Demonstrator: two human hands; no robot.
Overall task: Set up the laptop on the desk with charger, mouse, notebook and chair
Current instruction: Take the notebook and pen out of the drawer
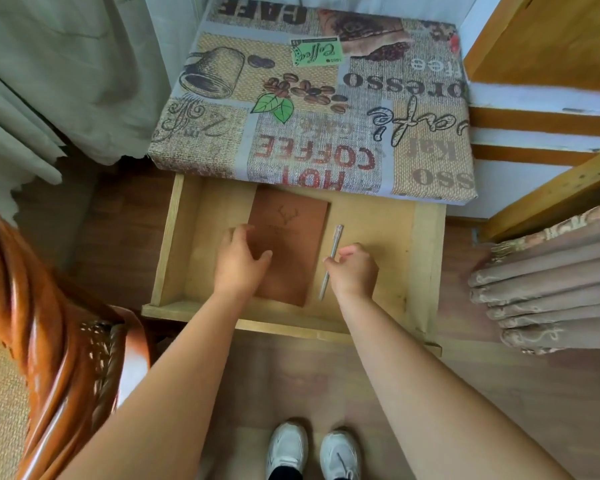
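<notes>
A brown notebook with a deer-antler mark lies flat in the pulled-out wooden drawer of the desk. My left hand rests on the notebook's left edge, fingers curled around that edge and thumb on the cover. A silver pen lies just right of the notebook. My right hand pinches the pen near its middle. The desk top is covered by a coffee-print cloth. No laptop, charger or mouse is in view.
A brown wooden chair with a woven seat stands at the left, close to the drawer. Pale curtains hang at the back left. A wooden frame and folded brown fabric are at the right. My white shoes stand on the floor below.
</notes>
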